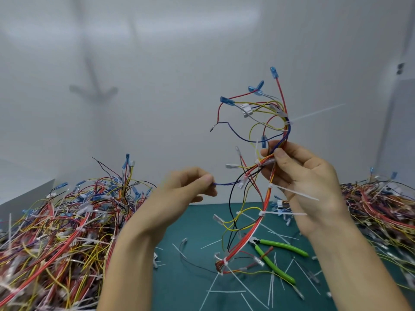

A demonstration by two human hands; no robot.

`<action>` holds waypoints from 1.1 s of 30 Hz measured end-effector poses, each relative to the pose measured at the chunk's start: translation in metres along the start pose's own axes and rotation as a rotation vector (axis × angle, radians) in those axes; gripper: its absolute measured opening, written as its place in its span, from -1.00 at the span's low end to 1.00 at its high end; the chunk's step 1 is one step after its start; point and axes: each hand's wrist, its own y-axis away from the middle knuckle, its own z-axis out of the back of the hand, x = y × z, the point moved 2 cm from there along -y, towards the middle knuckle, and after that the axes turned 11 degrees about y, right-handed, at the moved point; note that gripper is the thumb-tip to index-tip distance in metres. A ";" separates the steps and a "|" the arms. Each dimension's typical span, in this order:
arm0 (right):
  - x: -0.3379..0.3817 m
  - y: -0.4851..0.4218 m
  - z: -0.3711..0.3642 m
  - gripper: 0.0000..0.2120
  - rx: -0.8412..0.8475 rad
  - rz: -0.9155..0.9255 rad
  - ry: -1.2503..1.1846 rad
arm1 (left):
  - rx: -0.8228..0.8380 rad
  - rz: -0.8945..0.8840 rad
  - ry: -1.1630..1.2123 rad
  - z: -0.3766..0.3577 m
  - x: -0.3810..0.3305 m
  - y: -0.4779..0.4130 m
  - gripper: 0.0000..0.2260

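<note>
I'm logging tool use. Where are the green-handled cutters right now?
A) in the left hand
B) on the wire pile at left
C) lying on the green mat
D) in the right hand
C: the cutters lie on the mat, while the right hand grips the harness and the left hand pinches a blue wire.

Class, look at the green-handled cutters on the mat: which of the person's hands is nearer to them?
Right. The right hand grips the harness above the cutters; the left hand pinches a blue wire farther left.
</note>
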 end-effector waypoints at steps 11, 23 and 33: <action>0.005 -0.002 0.002 -0.82 -0.017 0.022 -0.137 | 0.159 0.083 0.040 -0.009 0.018 -0.005 -0.81; 0.005 -0.001 0.003 -0.84 -0.125 0.065 -0.171 | 0.449 0.222 -0.118 -0.015 0.027 -0.001 -0.64; 0.007 -0.003 0.007 -0.84 -0.151 0.074 -0.190 | 0.424 0.162 -0.166 -0.007 0.027 -0.003 -0.90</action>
